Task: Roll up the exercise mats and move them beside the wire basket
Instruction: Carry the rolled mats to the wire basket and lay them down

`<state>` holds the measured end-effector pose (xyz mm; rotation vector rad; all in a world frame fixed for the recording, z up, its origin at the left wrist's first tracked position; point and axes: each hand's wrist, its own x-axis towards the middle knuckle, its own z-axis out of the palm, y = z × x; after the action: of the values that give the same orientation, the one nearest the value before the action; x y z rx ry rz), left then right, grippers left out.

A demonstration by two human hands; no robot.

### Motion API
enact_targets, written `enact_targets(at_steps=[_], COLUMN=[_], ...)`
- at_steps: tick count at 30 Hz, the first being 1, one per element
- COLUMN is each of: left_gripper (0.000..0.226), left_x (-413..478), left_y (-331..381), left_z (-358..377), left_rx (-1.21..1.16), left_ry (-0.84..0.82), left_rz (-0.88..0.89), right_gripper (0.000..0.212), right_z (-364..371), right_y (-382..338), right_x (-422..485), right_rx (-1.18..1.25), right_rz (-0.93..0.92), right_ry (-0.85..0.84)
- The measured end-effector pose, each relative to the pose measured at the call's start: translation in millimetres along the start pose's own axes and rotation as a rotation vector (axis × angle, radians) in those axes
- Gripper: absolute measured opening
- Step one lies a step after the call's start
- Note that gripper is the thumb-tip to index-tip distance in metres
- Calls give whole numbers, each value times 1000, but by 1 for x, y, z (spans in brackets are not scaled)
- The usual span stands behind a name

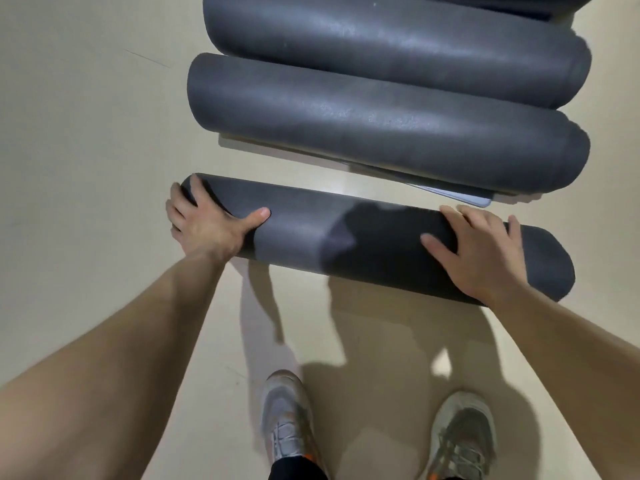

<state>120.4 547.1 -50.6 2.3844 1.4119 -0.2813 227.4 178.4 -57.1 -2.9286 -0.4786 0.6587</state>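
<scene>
Under both hands, the mat (346,237) is lying rolled up on the floor (86,133), stretching from one palm across to the other. The left hand (207,223) is gripping the roll's left end: its fingers (176,213) are curling round the end while the thumb is lying out along the top. The right hand (481,251) is resting flat on top just short of the right end, fingers straight and spread, pressing down and holding nothing closed.

Just beyond the fingertips, past a strip of bare floor, a nearer roll (381,133) is sitting partly on a pale sheet (467,199), and a farther roll (398,50) is lying against it. Back towards the wrists, the shoes (287,417) are standing well apart from the mat. The basket is not showing.

This looks like soft, matte foam: probably light for its bulk, grippy rather than slippery, and not at all fragile. The trouble is likely to be spring. Loosen the pressure and the outer flap may be unwinding, and a lift from one end alone may be letting the roll sag or telescope. Taking hold near both ends, fingers wrapping underneath and thumbs pinning the loose edge, looks the safest carry.
</scene>
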Motion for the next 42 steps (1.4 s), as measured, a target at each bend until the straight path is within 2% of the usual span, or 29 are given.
enact_targets(at_steps=[1, 3, 5, 7, 9, 12, 14, 17, 18, 22, 24, 27, 28, 30, 33, 36, 37, 39, 40, 41, 42], left_gripper=[137, 145, 138, 121, 110, 98, 104, 128, 127, 101, 101, 108, 108, 106, 106, 111, 116, 122, 122, 121, 120], left_x=[6, 12, 16, 27, 33, 34, 32, 36, 34, 24, 26, 29, 29, 30, 27, 11, -3, -33, -47, -59, -72], left_y=[6, 15, 11, -8, -28, -44, -50, -60, -59, -47, -51, -62, -64, -68, -70, -69, -65, -54, -48, -42, -34], left_z=[-3, -10, -20, -26, -30, -27, -26, -23, -25, -33, -36, -36, -34, -30, -28, -21, -15, 3, 15, 27, 41], left_rx=[22, 98, 161, 121, -16, -245, -301, -324, -319, -341, -297, -226, -217, -201, -214, -186, -193, -432, -614, -791, -920], left_ry=[-55, -133, -146, -149, -192, -249, -290, -295, -290, -222, -232, -284, -288, -274, -268, -136, -50, 78, 72, -5, -141], left_rz=[-40, -105, -132, -156, -165, -187, -190, -133, -132, -134, -110, -71, -72, -84, -82, -61, -92, -345, -517, -651, -710], right_gripper=[81, 93, 116, 129, 132, 125, 123, 123, 121, 107, 107, 137, 146, 151, 146, 150, 152, 149, 145, 141, 136], right_z=[3, 5, 2, 0, 0, 3, 4, 4, 5, 2, -2, 1, 1, 1, -3, 3, 2, -3, -6, -8, -10], right_y=[12, 31, 39, 42, 43, 46, 46, 45, 42, 27, 22, 21, 17, -4, -60, -110, -117, -119, -118, -118, -117], right_x=[-13, -37, -49, -51, -54, -58, -62, -64, -64, -67, -70, -78, -80, -74, -29, 20, 32, 51, 59, 67, 75], right_rx=[52, 170, 324, 501, 588, 672, 750, 796, 803, 866, 785, 566, 399, 87, -174, -237, -218, -132, -96, -65, -30], right_rz=[168, 493, 709, 821, 886, 938, 923, 931, 936, 955, 924, 814, 720, 366, -135, -317, -325, -313, -308, -308, -313], right_ry=[85, 132, 82, 31, 23, 17, 8, 41, 59, 161, 77, -89, -109, -93, -277, -469, -511, -578, -610, -641, -678])
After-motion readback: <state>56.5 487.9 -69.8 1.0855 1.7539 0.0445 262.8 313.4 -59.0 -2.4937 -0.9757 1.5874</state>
